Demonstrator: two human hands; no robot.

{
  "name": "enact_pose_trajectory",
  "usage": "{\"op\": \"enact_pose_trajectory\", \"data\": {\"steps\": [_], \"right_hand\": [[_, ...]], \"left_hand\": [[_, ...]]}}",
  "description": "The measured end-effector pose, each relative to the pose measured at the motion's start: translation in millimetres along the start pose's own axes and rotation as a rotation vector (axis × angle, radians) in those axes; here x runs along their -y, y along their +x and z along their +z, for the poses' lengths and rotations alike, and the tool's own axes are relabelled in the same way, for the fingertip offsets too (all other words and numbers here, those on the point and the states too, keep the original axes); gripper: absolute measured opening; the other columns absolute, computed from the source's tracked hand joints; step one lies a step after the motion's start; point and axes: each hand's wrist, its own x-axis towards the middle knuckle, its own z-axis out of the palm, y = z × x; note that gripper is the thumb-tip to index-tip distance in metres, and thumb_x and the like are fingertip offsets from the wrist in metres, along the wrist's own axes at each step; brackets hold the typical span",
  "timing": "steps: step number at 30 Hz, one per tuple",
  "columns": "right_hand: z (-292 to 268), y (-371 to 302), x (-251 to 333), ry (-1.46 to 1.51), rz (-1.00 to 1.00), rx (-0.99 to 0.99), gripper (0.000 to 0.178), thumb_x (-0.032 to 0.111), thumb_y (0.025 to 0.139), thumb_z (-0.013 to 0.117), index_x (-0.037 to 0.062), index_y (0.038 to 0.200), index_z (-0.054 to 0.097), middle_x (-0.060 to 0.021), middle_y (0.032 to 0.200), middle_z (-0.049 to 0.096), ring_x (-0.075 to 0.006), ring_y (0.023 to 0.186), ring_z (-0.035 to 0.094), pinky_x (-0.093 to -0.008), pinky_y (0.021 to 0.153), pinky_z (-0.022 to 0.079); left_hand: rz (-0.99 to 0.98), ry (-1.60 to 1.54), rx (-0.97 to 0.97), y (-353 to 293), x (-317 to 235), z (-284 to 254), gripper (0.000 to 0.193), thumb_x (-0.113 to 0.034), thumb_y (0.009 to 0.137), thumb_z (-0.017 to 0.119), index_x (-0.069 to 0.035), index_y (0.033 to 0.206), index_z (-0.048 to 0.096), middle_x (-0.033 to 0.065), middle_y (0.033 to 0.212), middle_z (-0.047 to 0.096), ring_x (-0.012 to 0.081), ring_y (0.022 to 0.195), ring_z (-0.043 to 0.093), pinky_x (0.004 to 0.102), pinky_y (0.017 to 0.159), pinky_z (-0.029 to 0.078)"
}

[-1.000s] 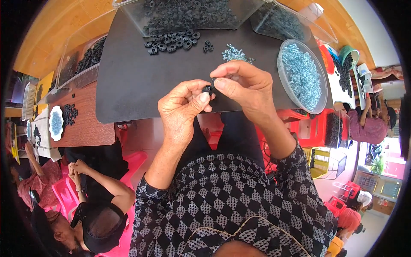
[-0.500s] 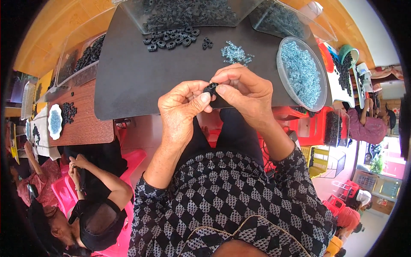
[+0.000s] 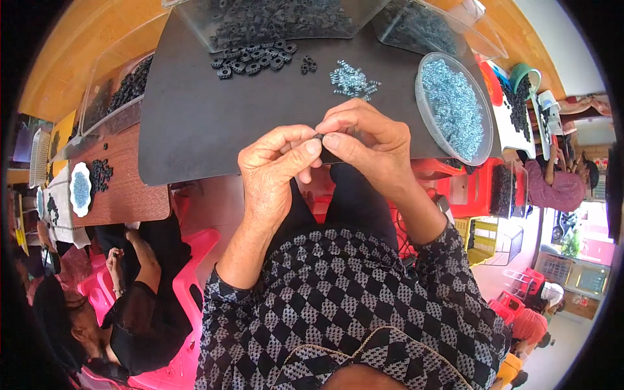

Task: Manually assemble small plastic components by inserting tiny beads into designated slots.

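Slipping risk: the small black plastic piece [image 3: 318,137] could fall past the near edge of the dark grey, round-cornered worktop [image 3: 208,127] if a fingertip pinch loosened.
Visible piece: a dark sliver; its shape mostly hidden by fingers.
Grip: left hand [image 3: 272,159] and right hand [image 3: 377,144] both pinch it, above the worktop's near edge.
Springs: loose pale-blue metallic coils [image 3: 351,80] beyond the right hand.

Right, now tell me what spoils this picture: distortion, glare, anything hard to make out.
Head view: black corners and strong fisheye bending, with the co-worker at left tipped sideways; head view: the opening at far right partly washed out to white; head view: the small dark part between the fingers mostly covered, its shape unreadable.
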Motion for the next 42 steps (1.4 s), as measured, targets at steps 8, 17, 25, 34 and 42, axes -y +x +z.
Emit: {"op": "enact_pose_trajectory", "data": {"steps": [8,17,25,34,42], "right_hand": [[2.3,-3.9,4.9,0.035,0.166,-0.039,0.011,0.008,0.079,0.067,0.0024,0.088,0.066,-0.002,0.08,0.059,-0.0061,0.07,0.052,-0.0207,0.06,0.042],[5.2,-9.9,11.2,0.183,0.222,-0.134,0.009,0.005,0.083,0.064,-0.001,0.09,0.064,-0.0036,0.084,0.062,-0.0085,0.073,0.06,-0.0219,0.064,0.047],[2.6,-12.3,19.5,0.164,0.317,-0.076,0.014,0.002,0.085,0.063,-0.0053,0.097,0.062,-0.0063,0.092,0.063,-0.0111,0.084,0.06,-0.0239,0.075,0.051],[5.7,-12.4,20.4,0.092,0.329,-0.054,0.012,0.001,0.085,0.062,-0.0053,0.095,0.062,-0.0057,0.09,0.063,-0.01,0.082,0.06,-0.0235,0.073,0.052],[5.9,-14.0,16.2,-0.136,0.264,-0.022,0.011,0.003,0.085,0.063,-0.0038,0.094,0.062,-0.0035,0.087,0.063,-0.0073,0.079,0.059,-0.0212,0.068,0.049]], "left_hand": [[0.049,0.067,-0.03,-2.5,2.4,-0.5,0.02,-0.004,0.079,0.07,0.004,0.097,0.066,0.0064,0.077,0.064,0.0082,0.061,0.055,0.0185,0.052,0.043],[0.102,0.107,0.02,-3.3,4.8,-2.6,0.019,-0.001,0.081,0.067,0.004,0.099,0.065,0.0067,0.083,0.065,0.0093,0.065,0.057,0.0199,0.059,0.047],[0.107,0.085,0.027,-5.7,3.8,-3.1,0.018,0.001,0.081,0.065,0.004,0.099,0.064,0.0053,0.083,0.065,0.0098,0.068,0.058,0.0206,0.063,0.048],[0.172,0.174,0.037,-7.7,4.9,-5.8,0.016,0.002,0.081,0.065,0.004,0.096,0.064,0.0044,0.085,0.061,0.0096,0.071,0.058,0.0213,0.064,0.048],[0.137,0.169,0.043,-9.4,3.5,-4.4,0.015,0.004,0.081,0.064,0.005,0.096,0.064,0.0042,0.085,0.059,0.0099,0.074,0.059,0.0223,0.066,0.051]]}}
